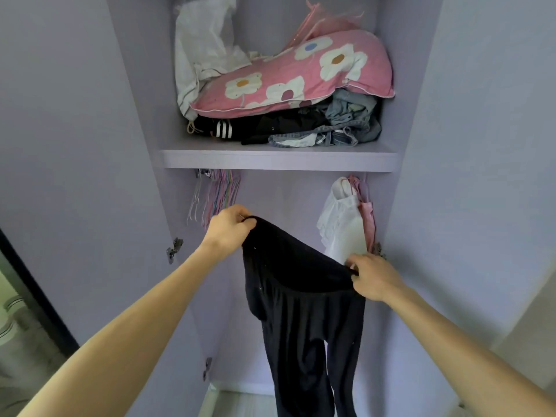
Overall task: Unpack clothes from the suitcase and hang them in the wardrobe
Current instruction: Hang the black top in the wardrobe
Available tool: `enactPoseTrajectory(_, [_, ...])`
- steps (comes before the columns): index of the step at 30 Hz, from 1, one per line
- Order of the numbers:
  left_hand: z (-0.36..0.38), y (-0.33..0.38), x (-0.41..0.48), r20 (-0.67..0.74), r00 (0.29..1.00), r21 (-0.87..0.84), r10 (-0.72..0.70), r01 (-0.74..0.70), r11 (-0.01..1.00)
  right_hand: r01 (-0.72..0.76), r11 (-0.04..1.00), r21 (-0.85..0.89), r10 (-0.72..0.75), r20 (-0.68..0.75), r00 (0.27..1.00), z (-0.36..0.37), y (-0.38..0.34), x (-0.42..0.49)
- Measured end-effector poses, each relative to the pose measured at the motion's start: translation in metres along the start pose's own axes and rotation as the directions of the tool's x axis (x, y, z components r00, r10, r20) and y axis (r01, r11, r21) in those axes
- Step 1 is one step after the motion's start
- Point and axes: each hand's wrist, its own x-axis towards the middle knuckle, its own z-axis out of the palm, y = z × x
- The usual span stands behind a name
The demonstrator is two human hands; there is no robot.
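Black trousers (304,311), one pair; left hand (230,228), right hand (371,276) each pinching waistband.

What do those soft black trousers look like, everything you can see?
The soft black trousers look like thin, loose fabric with a gathered waistband. The left hand and right hand each pinch one end of the waistband, stretching it at a slant, left end higher. Two legs hang straight down, out of view at the bottom, in front of the open lilac wardrobe.
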Motion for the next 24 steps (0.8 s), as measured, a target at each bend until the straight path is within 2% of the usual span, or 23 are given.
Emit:
enactPoseTrajectory(2, [-0.001,-0.005,0.002,-0.085,0.995,0.211,0.054,-0.035,0.977,-0.197,0.974,0.108,0.167,0.236,0.957,0.000,0.012,-0.002])
enactPoseTrajectory(3, [-0.002,-0.008,0.001,-0.076,0.991,0.377,0.114,-0.077,0.923,-0.307,0.928,0.213,0.225,0.337,0.914,-0.004,0.014,-0.003])
enactPoseTrajectory(5, [-0.003,-0.016,-0.001,0.022,0.984,0.661,0.176,-0.147,0.736,-0.453,0.780,0.431,0.247,0.454,0.856,-0.014,0.013,-0.003])
enactPoseTrajectory(8, [0.002,-0.026,-0.006,0.159,0.984,0.870,0.086,-0.181,0.459,-0.450,0.585,0.675,0.171,0.440,0.882,-0.032,0.003,0.000])
enactPoseTrajectory(9, [0.003,-0.030,-0.006,0.203,0.978,0.891,0.042,-0.202,0.407,-0.425,0.539,0.727,0.161,0.406,0.899,-0.035,0.000,0.002])
enactPoseTrajectory(10, [0.003,-0.032,-0.006,0.250,0.968,0.888,-0.008,-0.226,0.400,-0.402,0.504,0.764,0.160,0.375,0.913,-0.036,-0.002,0.004])
enactPoseTrajectory(11, [0.001,-0.035,-0.005,0.294,0.954,0.859,-0.057,-0.237,0.453,-0.388,0.468,0.794,0.164,0.353,0.921,-0.035,-0.004,0.006])
enactPoseTrajectory(14, [-0.009,-0.041,0.003,0.370,0.914,0.634,-0.164,-0.119,0.764,-0.377,0.346,0.859,0.171,0.338,0.926,-0.026,-0.007,0.011])
enactPoseTrajectory(17, [-0.022,-0.044,0.005,0.393,0.894,0.368,-0.216,0.062,0.928,-0.358,0.304,0.883,0.166,0.321,0.932,-0.016,-0.008,0.012])
enactPoseTrajectory(20, [-0.022,-0.046,-0.004,0.522,0.813,0.051,-0.256,0.270,0.961,-0.257,0.413,0.874,0.142,0.217,0.966,-0.006,-0.007,0.012])
enactPoseTrajectory(21, [-0.019,-0.047,-0.008,0.517,0.817,-0.025,-0.256,0.314,0.949,-0.211,0.459,0.863,0.111,0.180,0.977,-0.004,-0.006,0.011])
enactPoseTrajectory(24, [-0.007,-0.065,-0.008,0.303,0.892,-0.252,-0.336,0.415,0.874,-0.127,0.569,0.813,-0.028,0.173,0.985,-0.001,-0.001,0.007])
